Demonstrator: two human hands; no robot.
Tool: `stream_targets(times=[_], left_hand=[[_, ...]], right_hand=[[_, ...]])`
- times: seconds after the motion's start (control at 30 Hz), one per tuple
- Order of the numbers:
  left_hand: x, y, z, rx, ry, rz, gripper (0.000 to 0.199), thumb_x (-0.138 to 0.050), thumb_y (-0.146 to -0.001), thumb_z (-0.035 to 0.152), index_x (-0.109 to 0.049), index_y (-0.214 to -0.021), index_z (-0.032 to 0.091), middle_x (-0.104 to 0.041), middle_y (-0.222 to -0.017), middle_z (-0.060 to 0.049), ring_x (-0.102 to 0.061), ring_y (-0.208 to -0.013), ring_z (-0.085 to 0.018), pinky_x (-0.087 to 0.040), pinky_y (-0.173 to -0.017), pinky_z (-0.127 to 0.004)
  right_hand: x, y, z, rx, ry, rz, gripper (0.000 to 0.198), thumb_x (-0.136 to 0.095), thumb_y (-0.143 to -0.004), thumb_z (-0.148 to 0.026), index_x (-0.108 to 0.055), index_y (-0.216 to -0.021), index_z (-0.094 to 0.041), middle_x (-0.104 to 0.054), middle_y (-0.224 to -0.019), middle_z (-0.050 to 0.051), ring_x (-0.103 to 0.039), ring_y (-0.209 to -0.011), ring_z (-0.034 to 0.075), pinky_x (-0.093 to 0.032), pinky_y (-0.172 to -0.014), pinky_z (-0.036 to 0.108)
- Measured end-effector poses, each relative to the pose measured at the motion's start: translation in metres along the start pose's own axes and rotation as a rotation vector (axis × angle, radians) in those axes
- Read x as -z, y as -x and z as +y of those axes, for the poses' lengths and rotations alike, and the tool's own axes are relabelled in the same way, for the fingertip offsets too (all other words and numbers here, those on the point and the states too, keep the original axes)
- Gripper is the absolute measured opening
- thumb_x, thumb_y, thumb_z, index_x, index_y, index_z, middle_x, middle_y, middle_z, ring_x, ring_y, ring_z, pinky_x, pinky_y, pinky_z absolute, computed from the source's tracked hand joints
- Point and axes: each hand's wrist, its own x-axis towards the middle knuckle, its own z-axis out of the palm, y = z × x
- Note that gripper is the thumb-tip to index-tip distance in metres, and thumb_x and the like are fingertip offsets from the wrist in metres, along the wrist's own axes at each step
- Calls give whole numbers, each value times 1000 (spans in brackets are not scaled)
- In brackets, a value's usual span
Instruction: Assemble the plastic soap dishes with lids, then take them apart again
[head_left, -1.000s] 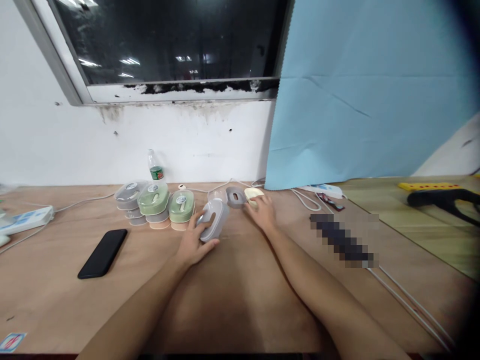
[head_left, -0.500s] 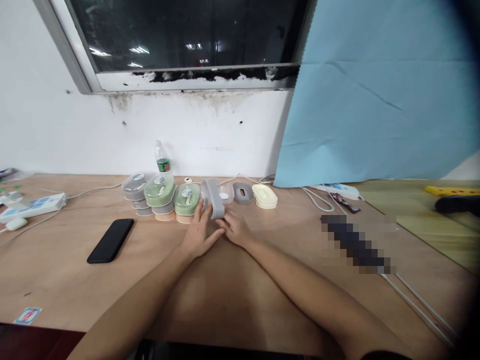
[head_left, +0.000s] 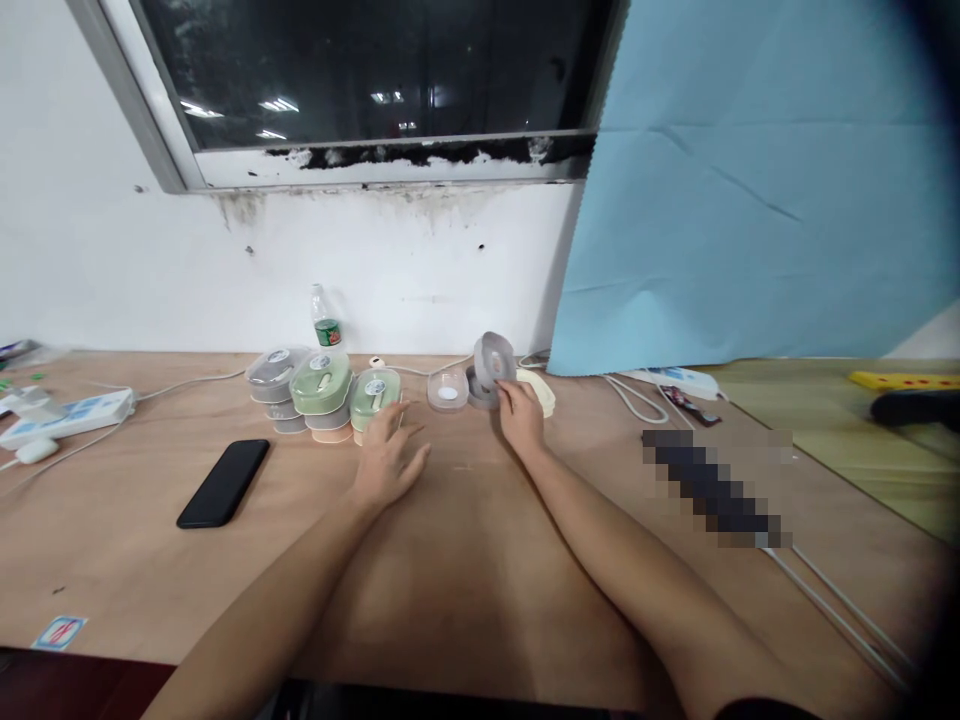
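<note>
My right hand (head_left: 523,415) pinches the lower edge of a grey rounded box lid (head_left: 493,358), held tilted up. Behind and below that lid lies another grey lid-like piece (head_left: 478,390), partly covered. To its left rests a clear lid (head_left: 448,393) with a white label. Several cream-coloured pieces (head_left: 541,392) lie stacked just right of my right hand, which partly hides them. My left hand (head_left: 386,460) is open, fingers spread, in front of a green-lidded box (head_left: 373,392). Whether its fingertips touch that box I cannot tell.
More stacked boxes with green (head_left: 321,380) and grey lids (head_left: 277,372) stand to the left. A bottle (head_left: 326,318) is by the wall. A black phone (head_left: 223,484) lies left; power strips (head_left: 75,415), cables and a pixelated dark object (head_left: 712,490) flank the work area.
The grey lid has moved right in my right hand, away from my left hand, and now hangs over the other grey piece. My left hand has let go and drawn slightly left.
</note>
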Motion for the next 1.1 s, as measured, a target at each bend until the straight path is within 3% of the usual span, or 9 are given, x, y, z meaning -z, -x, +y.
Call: stream_targets(times=[0.23, 0.47, 1.1], left_hand=[[3, -5, -24, 81, -254, 119, 27, -60, -84, 33, -63, -109, 24, -48, -139, -11, -34, -135, -31, -29, -105, -48], [-2, -7, -32, 156, -340, 32, 40, -56, -85, 35, -55, -124, 24, -50, -138, -11, -39, -132, -31, -21, -108, -51], [-15, -5, -45, 106, -282, 97, 35, -59, -85, 26, -56, -120, 21, -58, -127, -10, -45, -124, -30, -36, -101, -47]], right_hand=[[-4, 0, 10, 44, 137, -103, 35, -43, -82, -11, -70, -104, -18, -62, -98, 11, -51, -91, 26, -45, -85, 39], [-5, 1, 7, 79, 99, -109, 29, -45, -86, -16, -70, -101, -18, -62, -97, 10, -51, -93, 26, -45, -86, 39], [-6, 0, 7, 46, 45, -100, 27, -45, -87, -20, -70, -96, -19, -60, -92, 10, -52, -92, 25, -44, -85, 39]])
